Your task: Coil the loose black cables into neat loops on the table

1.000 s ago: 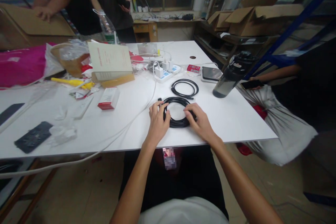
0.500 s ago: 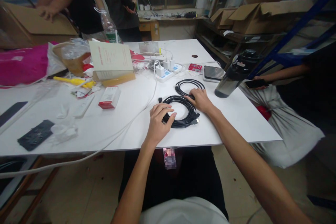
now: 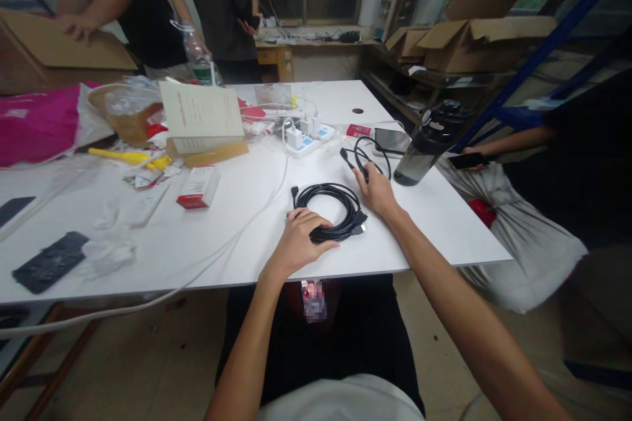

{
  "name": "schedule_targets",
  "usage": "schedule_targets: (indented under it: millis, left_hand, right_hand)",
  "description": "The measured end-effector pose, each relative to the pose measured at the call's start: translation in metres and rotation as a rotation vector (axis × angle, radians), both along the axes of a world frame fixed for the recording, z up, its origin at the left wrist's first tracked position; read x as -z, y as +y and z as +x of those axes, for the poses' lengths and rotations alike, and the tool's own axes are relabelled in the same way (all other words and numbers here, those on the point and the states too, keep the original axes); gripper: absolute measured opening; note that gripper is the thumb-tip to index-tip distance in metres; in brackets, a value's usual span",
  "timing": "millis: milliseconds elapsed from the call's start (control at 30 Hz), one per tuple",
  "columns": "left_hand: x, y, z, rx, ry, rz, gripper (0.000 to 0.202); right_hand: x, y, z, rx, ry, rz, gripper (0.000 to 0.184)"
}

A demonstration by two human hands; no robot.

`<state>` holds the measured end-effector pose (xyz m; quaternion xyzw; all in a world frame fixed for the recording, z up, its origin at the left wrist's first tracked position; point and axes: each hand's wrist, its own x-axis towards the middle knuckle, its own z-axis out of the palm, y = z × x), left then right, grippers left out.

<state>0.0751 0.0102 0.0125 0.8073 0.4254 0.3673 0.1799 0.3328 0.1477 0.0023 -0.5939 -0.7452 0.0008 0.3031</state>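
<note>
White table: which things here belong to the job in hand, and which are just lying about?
Part of the job:
- larger black cable coil, at the left hand
- smaller black cable, held by the right hand

Apparently just lying about:
- dark bottle
- red-and-white box
- small red packet
- yellow object

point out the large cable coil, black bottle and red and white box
large cable coil [image 3: 354, 206], head view, right side of loops
black bottle [image 3: 427, 143], head view, middle of body
red and white box [image 3: 199, 183], head view, its white part
</note>
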Motion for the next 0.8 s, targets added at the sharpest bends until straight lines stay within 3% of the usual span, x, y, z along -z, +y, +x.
schedule_targets:
  millis: [100,200,300,433,633,800]
  left_hand:
    - [0.001,0.002,0.001,-0.01,0.012,0.011,0.03]
    - [0.004,0.003,0.002,-0.02,0.022,0.058,0.029]
    - [0.001,0.001,0.002,-0.033,-0.01,0.124,0.039]
    - [-0.009,-0.007,0.0,-0.001,-0.197,0.157,0.041]
    - [-0.012,-0.012,-0.008,0.069,-0.382,0.151,0.052]
    - [-0.006,-0.011,-0.011,0.004,-0.457,0.126,0.045]
  right_hand:
    - [-0.013,-0.014,0.0,0.067,0.112,0.1,0.044]
    - [-0.022,-0.05,-0.009,0.102,0.336,0.29,0.04]
    - [-0.02,-0.101,-0.024,0.054,0.533,0.451,0.03]
    - [-0.013,-0.151,-0.046,-0.028,0.495,0.503,0.019]
    - [-0.015,-0.156,-0.072,-0.188,0.216,0.617,0.016]
    - [-0.016,-0.144,-0.093,-0.345,0.13,0.54,0.019]
